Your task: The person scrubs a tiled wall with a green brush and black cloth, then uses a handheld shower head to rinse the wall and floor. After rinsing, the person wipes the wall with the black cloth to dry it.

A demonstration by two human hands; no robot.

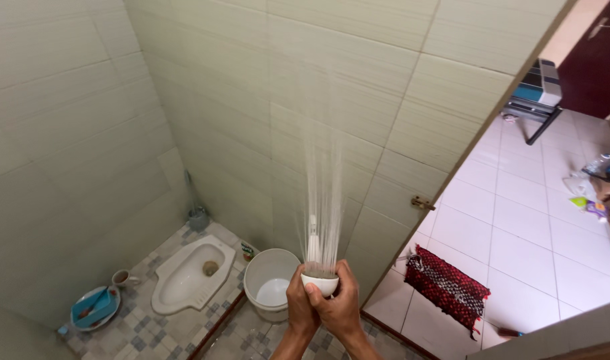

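Head camera is showing the left hand (299, 300) and the right hand (341, 308) pressing together around a white shower head (320, 283), fingers curling closed on it. Water (323, 200) is spraying upward along the tiled wall (265, 100), above the white bucket (270, 280) beside the squat toilet (188, 273).

Pale green tiled walls (238, 87) enclosed a patterned floor (138, 330) with a squat toilet (185, 273); white floor tiles (518, 227) lay beyond the doorway
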